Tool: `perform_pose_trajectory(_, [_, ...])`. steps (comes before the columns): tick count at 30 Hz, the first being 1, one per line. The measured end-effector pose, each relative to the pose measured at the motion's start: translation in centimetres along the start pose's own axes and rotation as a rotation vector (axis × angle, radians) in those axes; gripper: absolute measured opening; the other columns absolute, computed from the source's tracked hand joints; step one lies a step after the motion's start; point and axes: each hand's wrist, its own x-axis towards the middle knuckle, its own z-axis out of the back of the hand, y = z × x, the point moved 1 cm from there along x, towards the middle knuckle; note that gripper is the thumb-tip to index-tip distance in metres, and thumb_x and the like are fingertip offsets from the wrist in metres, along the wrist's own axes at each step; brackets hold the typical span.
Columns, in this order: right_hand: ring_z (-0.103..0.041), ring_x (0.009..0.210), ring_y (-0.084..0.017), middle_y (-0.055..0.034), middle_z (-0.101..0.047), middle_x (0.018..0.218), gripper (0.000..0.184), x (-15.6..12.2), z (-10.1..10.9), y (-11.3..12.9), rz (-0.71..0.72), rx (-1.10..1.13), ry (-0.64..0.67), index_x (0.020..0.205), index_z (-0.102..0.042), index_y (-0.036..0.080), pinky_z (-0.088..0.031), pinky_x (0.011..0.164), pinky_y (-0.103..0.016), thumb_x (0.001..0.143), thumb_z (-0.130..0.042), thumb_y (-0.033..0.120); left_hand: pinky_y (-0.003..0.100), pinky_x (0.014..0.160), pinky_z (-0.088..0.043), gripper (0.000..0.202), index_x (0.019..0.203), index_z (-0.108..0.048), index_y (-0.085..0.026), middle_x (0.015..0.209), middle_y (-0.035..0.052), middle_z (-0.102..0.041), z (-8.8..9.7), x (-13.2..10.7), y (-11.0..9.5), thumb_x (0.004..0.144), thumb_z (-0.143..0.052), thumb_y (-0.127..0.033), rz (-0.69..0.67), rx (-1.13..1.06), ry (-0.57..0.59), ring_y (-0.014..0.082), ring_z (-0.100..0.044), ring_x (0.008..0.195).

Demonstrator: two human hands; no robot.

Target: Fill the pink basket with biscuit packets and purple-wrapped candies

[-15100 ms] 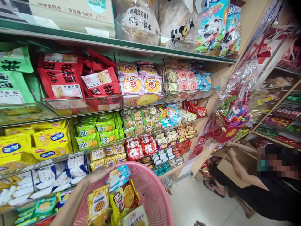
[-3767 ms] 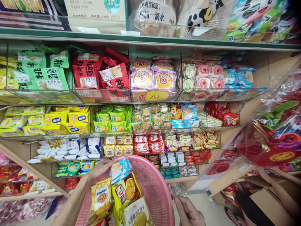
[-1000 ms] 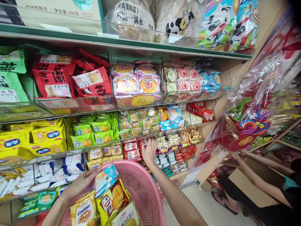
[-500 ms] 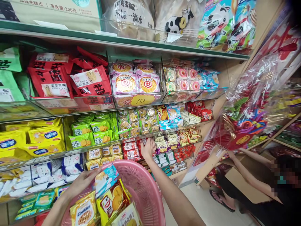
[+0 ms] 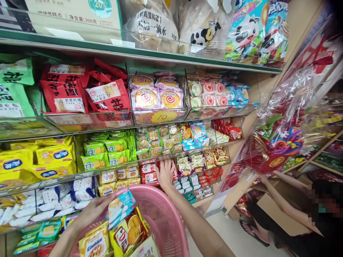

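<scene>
My left hand [image 5: 92,211] grips the rim of a pink plastic basket [image 5: 163,221] at its left side, fingers curled over the edge. Inside stand a yellow cookie pack [image 5: 95,242], an orange-biscuit pack [image 5: 128,232] and a blue-and-white pack [image 5: 120,207]. My right hand [image 5: 164,174] reaches into a shelf bin of small red snack packs [image 5: 148,171]. Its fingers are pushed in among the packs, and whether they hold one is hidden.
Clear-fronted shelves [image 5: 112,121] hold green, yellow, red and white snack packs. A cellophane-wrapped red gift basket [image 5: 278,135] hangs at right. Another person [image 5: 294,217] crouches low at right, arms stretched toward a lower shelf. Pale floor [image 5: 233,239] lies between us.
My right hand came up from beside the basket, reached to the shelf, and has sunk slightly left into the red packs. My left hand has kept its hold on the basket rim.
</scene>
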Motion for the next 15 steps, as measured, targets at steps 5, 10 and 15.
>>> perform_pose_trajectory(5, [-0.035, 0.118, -0.031, -0.0197, -0.053, 0.115, 0.045, 1.2, -0.6, 0.3, 0.030, -0.049, 0.059, 0.112, -0.053, 0.009, -0.009, 0.101, -0.053, 0.086, -0.034, 0.041, 0.028, 0.092, -0.041, 0.055, 0.102, -0.066, -0.019, 0.097, 0.0006, -0.068, 0.3, 0.3, -0.1, 0.072, -0.047, -0.062, 0.011, 0.020, 0.007, 0.0245, -0.059, 0.098])
perform_pose_trajectory(10, [-0.039, 0.114, -0.031, -0.0216, -0.058, 0.107, 0.053, 2.1, -1.0, 0.7, 0.026, -0.071, 0.113, 0.106, -0.058, 0.007, -0.008, 0.101, -0.054, 0.086, -0.031, 0.047, 0.031, 0.096, -0.038, 0.061, 0.105, -0.065, -0.015, 0.105, 0.0049, -0.066, 0.5, 0.3, -0.1, 0.070, -0.050, -0.063, 0.027, 0.021, -0.020, 0.0251, -0.056, 0.103])
perform_pose_trajectory(15, [-0.043, 0.110, -0.029, -0.0188, -0.059, 0.109, 0.052, 1.6, -1.1, 1.4, 0.102, -0.065, 0.183, 0.107, -0.056, 0.008, -0.007, 0.102, -0.053, 0.088, -0.027, 0.046, 0.034, 0.096, -0.039, 0.065, 0.103, -0.065, -0.016, 0.107, 0.0048, -0.065, 0.6, -0.3, -0.1, 0.065, -0.053, -0.066, 0.078, 0.029, -0.085, 0.0264, -0.056, 0.103])
